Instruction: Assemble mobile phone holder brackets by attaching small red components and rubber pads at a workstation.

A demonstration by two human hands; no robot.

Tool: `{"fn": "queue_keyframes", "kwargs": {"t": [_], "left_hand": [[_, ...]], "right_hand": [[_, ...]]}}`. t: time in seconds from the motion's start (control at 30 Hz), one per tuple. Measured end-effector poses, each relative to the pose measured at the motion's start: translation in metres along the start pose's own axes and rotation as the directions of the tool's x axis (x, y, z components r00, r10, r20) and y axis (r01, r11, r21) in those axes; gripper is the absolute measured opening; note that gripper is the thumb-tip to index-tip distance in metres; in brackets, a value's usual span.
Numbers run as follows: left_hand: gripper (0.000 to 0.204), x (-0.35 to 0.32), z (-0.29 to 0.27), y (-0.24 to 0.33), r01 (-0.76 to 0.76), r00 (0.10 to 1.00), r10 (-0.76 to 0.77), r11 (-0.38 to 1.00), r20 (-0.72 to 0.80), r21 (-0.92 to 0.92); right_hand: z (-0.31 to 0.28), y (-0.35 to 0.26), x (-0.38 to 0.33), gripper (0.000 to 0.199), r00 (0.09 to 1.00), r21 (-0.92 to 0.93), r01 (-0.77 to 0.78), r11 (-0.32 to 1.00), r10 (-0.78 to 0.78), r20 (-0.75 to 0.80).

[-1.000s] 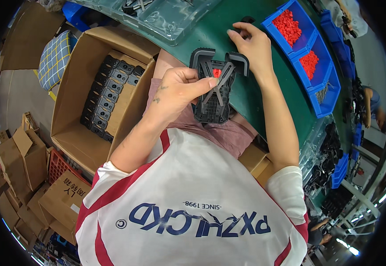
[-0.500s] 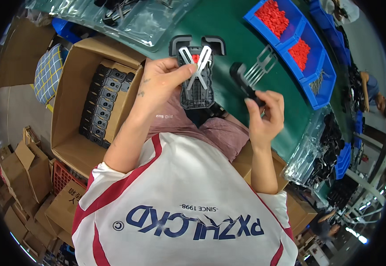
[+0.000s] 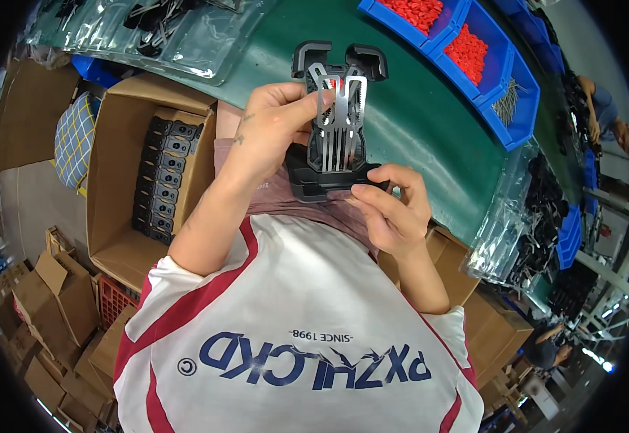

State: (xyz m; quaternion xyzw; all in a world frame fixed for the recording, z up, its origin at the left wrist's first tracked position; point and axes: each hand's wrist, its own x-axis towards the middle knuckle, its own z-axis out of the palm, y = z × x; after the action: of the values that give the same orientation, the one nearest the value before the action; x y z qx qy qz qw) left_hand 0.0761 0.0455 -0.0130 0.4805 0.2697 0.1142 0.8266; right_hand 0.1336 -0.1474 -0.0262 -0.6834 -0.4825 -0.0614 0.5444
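Note:
A black plastic phone holder body [image 3: 316, 149] with two hooked arms at its far end stands in front of me. My left hand [image 3: 274, 123] grips its left side, thumb lying over the silver metal strips and the small red piece [image 3: 334, 83] near the top. Across the near end sits a black clamp bar [image 3: 311, 189], pinched at its right end between the thumb and fingers of my right hand [image 3: 397, 209]. From this bar a slotted metal bracket [image 3: 339, 133] with long prongs reaches over the body's face. Whether the bracket is seated in the body I cannot tell.
Blue bins [image 3: 498, 79] on the green table [image 3: 415, 137] hold red pieces [image 3: 467, 54] and metal pins [image 3: 505, 105]. At left, a cardboard box [image 3: 116, 245] contains rows of black parts [image 3: 166, 177]. Clear plastic trays [image 3: 213, 50] with black and metal parts lie at the far left.
My right hand has brought the clamp bar and bracket left, from beside the holder body onto it. The crossed silver strips now stand more upright, partly covered by the bracket.

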Motion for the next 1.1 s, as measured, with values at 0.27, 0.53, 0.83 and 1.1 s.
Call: {"fn": "queue_keyframes", "kwargs": {"t": [0.27, 0.53, 0.83, 1.1], "left_hand": [[0.022, -0.008, -0.002, 0.003, 0.05, 0.985, 0.001, 0.956, 0.173, -0.29], [0.033, -0.023, 0.008, -0.001, -0.054, 0.977, 0.083, 0.987, 0.195, -0.15], [0.055, -0.029, 0.002, 0.006, 0.111, 0.959, -0.094, 0.993, 0.269, -0.047], [0.061, -0.038, 0.024, 0.005, 0.077, 0.934, -0.052, 0.995, 0.354, -0.058]], "right_hand": [[-0.003, -0.002, 0.0, 0.024, 0.999, -0.019, 0.003, 1.0, -0.003, -0.032], [-0.006, -0.006, 0.0, 0.024, 0.999, -0.024, -0.017, 1.0, 0.017, -0.029], [-0.026, -0.013, 0.007, 0.026, 0.986, 0.187, -0.125, 0.974, 0.102, 0.131], [-0.019, -0.008, 0.043, 0.058, 0.73, 0.628, -0.634, 0.451, 0.616, 0.295]]}}
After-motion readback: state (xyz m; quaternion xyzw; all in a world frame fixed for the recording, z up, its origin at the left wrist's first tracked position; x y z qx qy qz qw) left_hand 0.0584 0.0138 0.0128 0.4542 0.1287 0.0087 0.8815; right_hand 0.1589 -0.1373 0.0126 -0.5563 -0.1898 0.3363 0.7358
